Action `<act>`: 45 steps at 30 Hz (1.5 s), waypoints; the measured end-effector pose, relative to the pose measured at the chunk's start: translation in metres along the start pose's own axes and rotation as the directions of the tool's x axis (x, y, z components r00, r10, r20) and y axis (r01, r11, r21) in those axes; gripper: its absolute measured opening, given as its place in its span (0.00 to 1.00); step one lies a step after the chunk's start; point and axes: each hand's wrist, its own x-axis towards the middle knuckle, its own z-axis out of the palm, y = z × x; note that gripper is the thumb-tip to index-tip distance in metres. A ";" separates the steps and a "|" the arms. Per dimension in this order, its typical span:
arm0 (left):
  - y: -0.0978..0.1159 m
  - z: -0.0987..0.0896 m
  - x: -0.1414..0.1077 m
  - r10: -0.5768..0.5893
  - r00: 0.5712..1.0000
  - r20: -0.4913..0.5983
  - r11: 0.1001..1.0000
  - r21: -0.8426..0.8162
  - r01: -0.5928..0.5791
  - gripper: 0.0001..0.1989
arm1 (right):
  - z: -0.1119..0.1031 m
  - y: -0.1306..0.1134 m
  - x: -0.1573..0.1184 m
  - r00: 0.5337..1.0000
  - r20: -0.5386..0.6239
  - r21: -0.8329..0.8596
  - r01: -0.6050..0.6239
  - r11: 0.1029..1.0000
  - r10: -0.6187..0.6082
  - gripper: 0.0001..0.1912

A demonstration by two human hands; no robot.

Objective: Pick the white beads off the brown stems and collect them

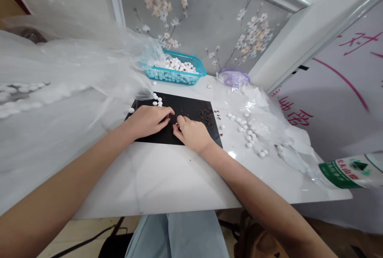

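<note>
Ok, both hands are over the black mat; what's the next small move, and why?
I'd probably bring the left hand across to steady the small piece in the right hand: the left looks empty and sits close by over the black mat, while the right seems to pinch the piece alone.

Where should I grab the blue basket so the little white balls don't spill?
Probably the right end of the blue basket's rim, coming from the right: the rim flares outward there, while clear plastic covers the left end. Keep it level, because white balls are heaped inside.
</note>
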 end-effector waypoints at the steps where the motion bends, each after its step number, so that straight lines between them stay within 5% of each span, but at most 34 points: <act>1: -0.001 0.000 0.000 0.002 1.000 -0.013 1.000 0.008 -0.002 0.15 | 0.000 0.000 -0.001 1.000 -0.013 0.037 -0.027 0.999 0.028 0.13; 4: -0.004 0.000 0.000 0.006 0.998 -0.058 1.000 0.029 -0.004 0.15 | 0.002 0.008 -0.002 0.986 -0.110 0.291 -0.087 0.953 0.124 0.09; 7: -0.009 -0.004 0.001 -0.033 0.994 -0.102 0.999 0.030 0.037 0.15 | 0.002 0.024 -0.001 0.926 -0.202 0.646 -0.120 0.754 0.320 0.11; 10: -0.019 -0.010 -0.001 -0.115 0.985 -0.126 0.993 0.021 0.119 0.15 | 0.003 0.041 0.001 0.852 -0.089 0.876 -0.180 0.448 0.517 0.13; 12: -0.028 -0.015 -0.005 -0.167 0.979 -0.121 0.985 0.025 0.171 0.15 | 0.002 0.050 0.005 0.833 0.004 0.908 -0.235 0.348 0.553 0.13; 16: -0.045 -0.023 -0.015 -0.297 0.951 -0.086 0.955 -0.045 0.294 0.15 | -0.003 0.062 0.033 0.836 -0.211 0.757 -0.188 0.625 0.507 0.15; 21: -0.061 -0.016 -0.023 -0.290 0.948 -0.129 0.953 0.053 0.298 0.14 | -0.038 0.063 0.124 0.772 -0.422 0.658 -0.101 0.747 0.476 0.15; 25: -0.065 -0.008 -0.023 -0.239 0.963 -0.123 0.965 0.078 0.250 0.13 | -0.063 0.065 0.192 0.795 -0.397 0.566 -0.182 0.804 0.459 0.15; 29: -0.065 -0.007 -0.020 -0.242 0.962 -0.123 0.966 0.066 0.251 0.13 | -0.056 0.067 0.218 0.863 -0.283 0.472 -0.254 0.844 0.419 0.13; 34: -0.064 -0.009 -0.018 -0.266 0.955 -0.128 0.960 0.051 0.275 0.14 | -0.033 0.056 0.188 0.880 -0.327 0.412 -0.196 0.890 0.345 0.15; 38: -0.059 -0.013 -0.017 -0.258 0.961 -0.098 0.964 0.042 0.263 0.13 | -0.011 0.030 0.123 0.952 -0.291 0.384 0.028 0.923 0.092 0.07; 42: -0.055 -0.022 -0.017 -0.244 0.969 -0.029 0.969 0.024 0.245 0.12 | -0.002 0.020 0.054 0.956 -0.283 0.352 0.177 0.919 -0.076 0.06; 45: -0.056 -0.028 -0.016 -0.246 0.968 0.047 0.969 0.006 0.246 0.11 | -0.008 0.046 0.022 0.968 -0.248 0.366 0.058 0.929 0.037 0.07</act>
